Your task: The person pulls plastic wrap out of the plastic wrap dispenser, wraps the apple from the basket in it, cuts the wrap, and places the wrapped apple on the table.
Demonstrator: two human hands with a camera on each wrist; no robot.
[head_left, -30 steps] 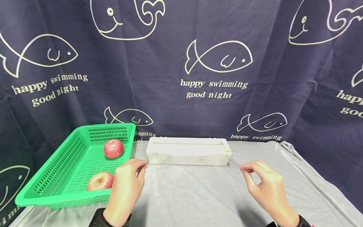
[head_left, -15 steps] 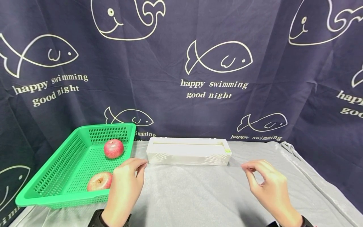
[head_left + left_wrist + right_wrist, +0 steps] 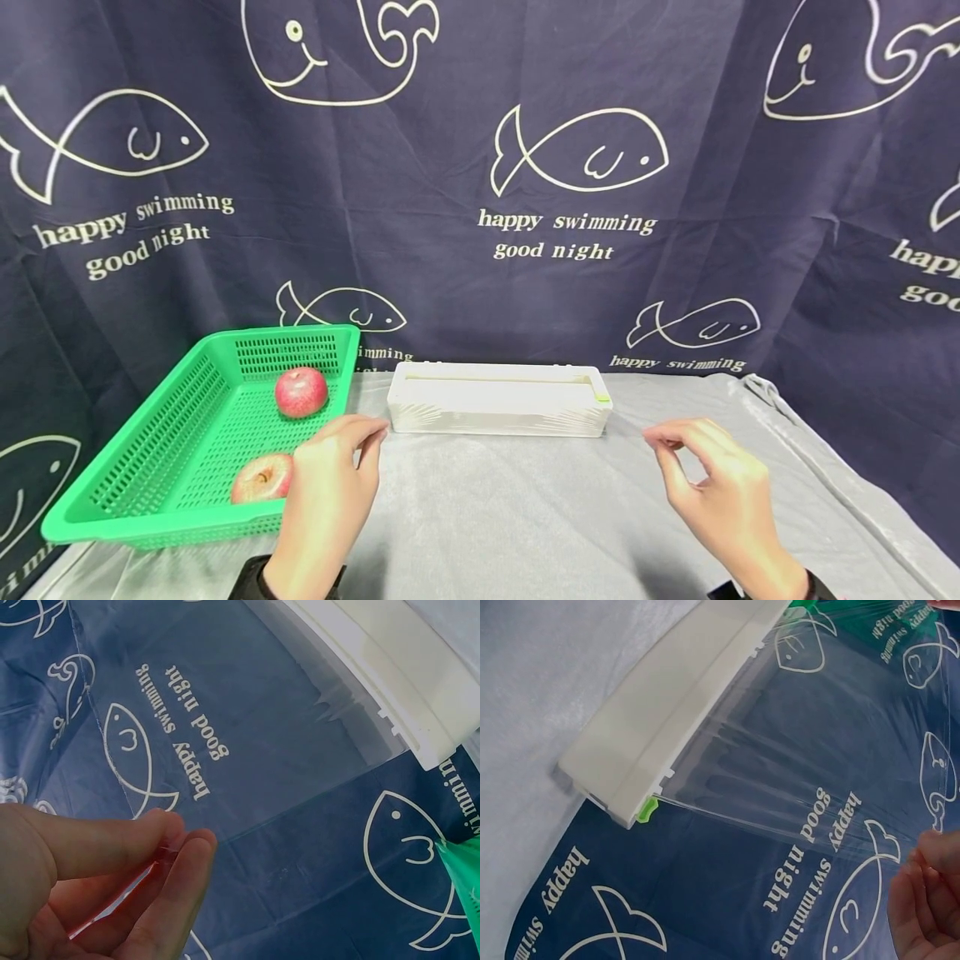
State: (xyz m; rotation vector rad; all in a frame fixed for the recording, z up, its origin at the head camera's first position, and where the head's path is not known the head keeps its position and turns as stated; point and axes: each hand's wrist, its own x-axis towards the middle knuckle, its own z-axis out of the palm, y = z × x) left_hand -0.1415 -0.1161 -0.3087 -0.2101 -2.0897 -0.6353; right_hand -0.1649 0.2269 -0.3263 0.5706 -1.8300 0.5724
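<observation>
A long white cling film dispenser (image 3: pixel 498 418) stands on the grey cloth beyond both hands. From it a sheet of clear cling film (image 3: pixel 735 761) stretches toward me, creased and taut in the right wrist view; in the head view it hardly shows. My left hand (image 3: pixel 330 492) pinches the film's edge between thumb and fingers, near the dispenser's left side. Out to the right, my right hand (image 3: pixel 723 492) pinches the other side, and creases run to its fingertips. A small green piece (image 3: pixel 647 809) sits at the dispenser's end.
To the left stands a green plastic basket (image 3: pixel 120 530) with one red apple (image 3: pixel 301 392) at its back and another apple (image 3: pixel 261 479) near its front, partly behind my left hand. A dark blue curtain (image 3: pixel 420 200) with fish prints hangs behind the grey cloth-covered table (image 3: pixel 510 517).
My right hand has drifted slightly to the right and my left hand slightly to the left, so they are a little farther apart. The dispenser, basket and apples have not moved.
</observation>
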